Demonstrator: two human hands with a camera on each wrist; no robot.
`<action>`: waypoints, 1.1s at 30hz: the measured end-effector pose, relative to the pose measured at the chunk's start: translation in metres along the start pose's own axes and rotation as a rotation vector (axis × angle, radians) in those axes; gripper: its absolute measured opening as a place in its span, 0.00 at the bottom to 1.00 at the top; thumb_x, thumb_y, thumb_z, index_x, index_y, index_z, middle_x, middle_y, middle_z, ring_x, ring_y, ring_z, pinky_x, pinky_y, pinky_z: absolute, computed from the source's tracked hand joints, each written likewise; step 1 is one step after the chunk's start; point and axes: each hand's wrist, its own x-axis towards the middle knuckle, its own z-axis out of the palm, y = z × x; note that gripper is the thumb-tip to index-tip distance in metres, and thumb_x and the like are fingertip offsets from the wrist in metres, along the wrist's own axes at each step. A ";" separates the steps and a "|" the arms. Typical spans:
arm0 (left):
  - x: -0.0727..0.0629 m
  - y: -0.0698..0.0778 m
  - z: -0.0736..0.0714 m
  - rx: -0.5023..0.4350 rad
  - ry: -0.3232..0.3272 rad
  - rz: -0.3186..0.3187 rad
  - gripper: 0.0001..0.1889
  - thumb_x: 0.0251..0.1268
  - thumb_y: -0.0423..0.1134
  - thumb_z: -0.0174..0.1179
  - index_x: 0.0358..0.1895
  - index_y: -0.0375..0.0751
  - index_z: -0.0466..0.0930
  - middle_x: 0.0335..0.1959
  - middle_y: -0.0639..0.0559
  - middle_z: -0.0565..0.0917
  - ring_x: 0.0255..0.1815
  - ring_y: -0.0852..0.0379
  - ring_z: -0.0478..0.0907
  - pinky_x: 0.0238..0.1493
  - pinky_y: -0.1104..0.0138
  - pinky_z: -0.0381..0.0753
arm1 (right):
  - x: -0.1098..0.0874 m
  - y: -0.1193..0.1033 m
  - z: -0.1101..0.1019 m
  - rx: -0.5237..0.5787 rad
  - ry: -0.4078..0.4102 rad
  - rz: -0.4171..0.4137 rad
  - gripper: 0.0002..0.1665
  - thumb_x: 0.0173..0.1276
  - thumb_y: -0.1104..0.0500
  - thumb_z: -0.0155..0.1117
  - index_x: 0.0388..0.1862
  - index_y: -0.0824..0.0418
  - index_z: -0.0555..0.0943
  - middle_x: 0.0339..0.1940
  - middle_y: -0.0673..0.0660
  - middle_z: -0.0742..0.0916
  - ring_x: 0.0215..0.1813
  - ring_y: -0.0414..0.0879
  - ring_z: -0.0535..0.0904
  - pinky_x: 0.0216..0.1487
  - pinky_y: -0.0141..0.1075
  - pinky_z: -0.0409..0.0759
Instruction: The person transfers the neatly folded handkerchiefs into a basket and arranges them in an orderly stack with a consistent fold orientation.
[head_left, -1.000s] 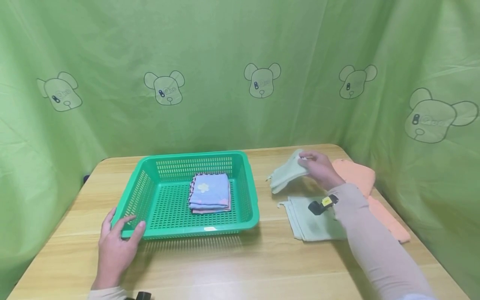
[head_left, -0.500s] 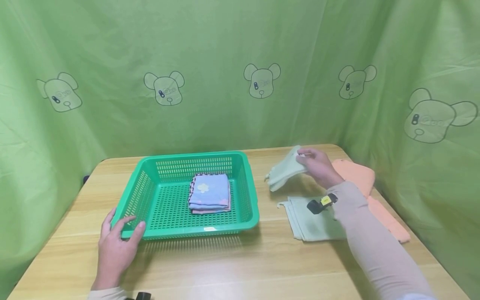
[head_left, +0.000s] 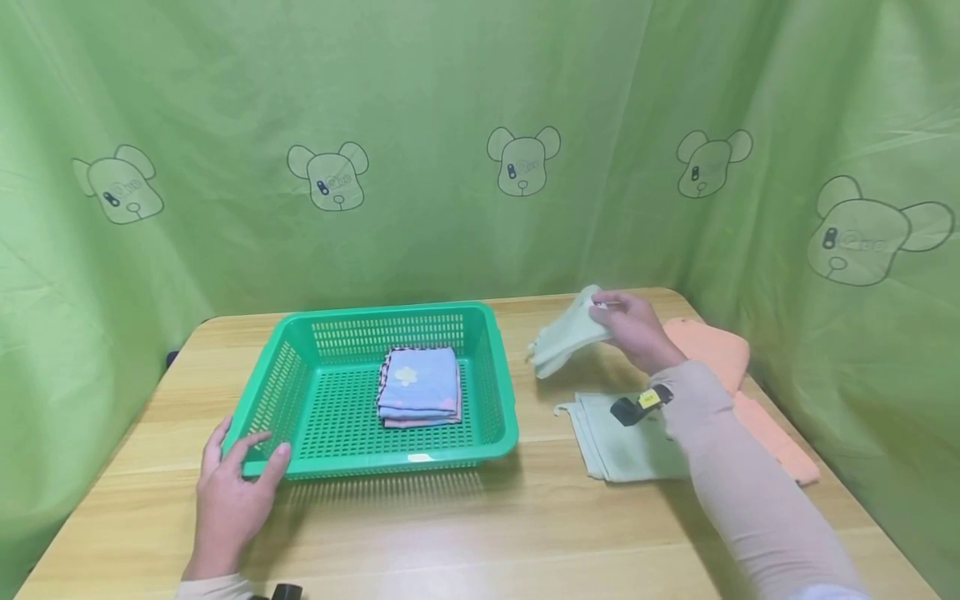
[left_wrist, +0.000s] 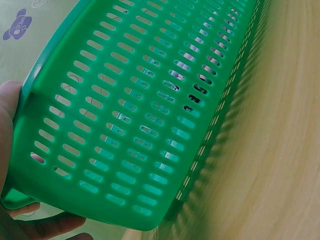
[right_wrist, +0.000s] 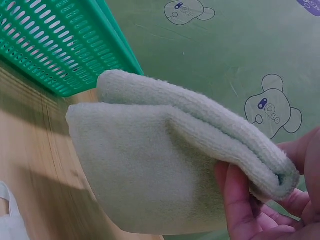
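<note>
At the near left corner of the green plastic basket (head_left: 390,461), my left hand (head_left: 236,496) holds the rim, fingers over the left side and thumb at the front. In the left wrist view, a thumb (left_wrist: 9,102) lies against the rim. My right hand (head_left: 637,333) pinches a folded pale green towel (head_left: 570,337) by one end, above the table right of the basket. The right wrist view shows the towel's thick folded layers (right_wrist: 145,155) between thumb and fingers. Inside the basket lies a small stack of folded cloths, topped by a blue flowered one (head_left: 420,379).
Another folded pale green towel (head_left: 607,446) lies on the wooden table (head_left: 420,542) under my right forearm. Two orange folded cloths (head_left: 776,442) lie along the table's right edge, partly hidden by the arm. A green curtain (head_left: 427,233) with bear-head drawings surrounds the table.
My right hand has lifted the pale green towel slightly up and to the left. The left hand and the basket have stayed in place.
</note>
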 end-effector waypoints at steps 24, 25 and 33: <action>0.000 0.001 0.000 0.009 -0.014 -0.015 0.26 0.67 0.54 0.59 0.56 0.35 0.77 0.77 0.38 0.47 0.69 0.21 0.51 0.56 0.23 0.53 | -0.001 -0.019 0.010 0.043 0.020 -0.050 0.29 0.75 0.62 0.52 0.71 0.70 0.60 0.64 0.68 0.70 0.48 0.45 0.79 0.52 0.32 0.81; 0.000 0.001 0.000 0.010 -0.014 -0.016 0.26 0.67 0.54 0.59 0.56 0.35 0.77 0.77 0.38 0.47 0.69 0.21 0.51 0.56 0.23 0.53 | -0.001 -0.019 0.010 0.046 0.019 -0.050 0.29 0.75 0.62 0.52 0.71 0.70 0.60 0.65 0.68 0.70 0.48 0.44 0.79 0.52 0.32 0.81; 0.000 0.001 0.001 0.011 -0.003 -0.008 0.26 0.67 0.54 0.58 0.56 0.34 0.77 0.77 0.37 0.48 0.68 0.21 0.52 0.56 0.23 0.53 | -0.001 -0.025 0.011 0.059 0.006 -0.067 0.30 0.75 0.61 0.52 0.72 0.70 0.59 0.65 0.67 0.69 0.48 0.45 0.79 0.53 0.32 0.80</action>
